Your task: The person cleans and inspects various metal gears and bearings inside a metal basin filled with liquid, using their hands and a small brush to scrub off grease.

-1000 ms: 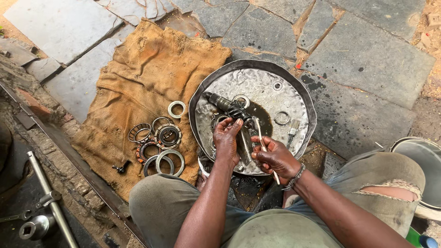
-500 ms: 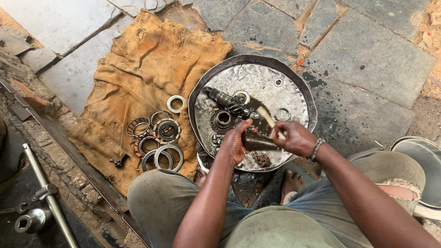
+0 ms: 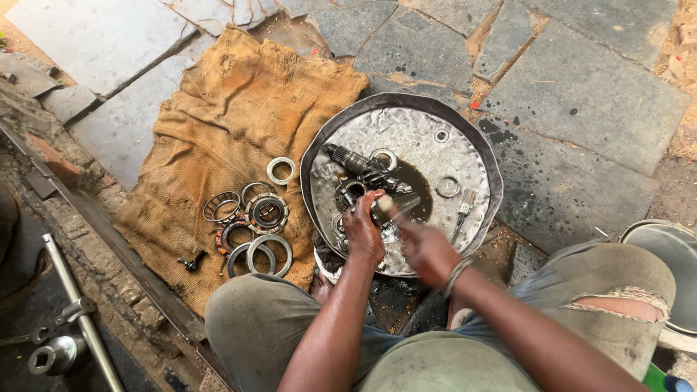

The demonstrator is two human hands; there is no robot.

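Both hands are working over a dented round metal pan [image 3: 435, 116] on the stone paving. The left hand [image 3: 361, 231] is gripping a dark oily metal part [image 3: 392, 207] above the pan's puddle; the right hand [image 3: 428, 252] is blurred, grip unclear. Grey bearing rings [image 3: 254, 225] are lying on brown burlap sacking [image 3: 239, 109] nearby.

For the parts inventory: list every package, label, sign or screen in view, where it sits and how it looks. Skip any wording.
None of those in view: no package, label, sign or screen.
What is there instead is bare metal: a round dented pan on the stone floor, and rings on a brown sack to its left.
Blue and green object, bottom right corner: mostly cut off, kind unclear.
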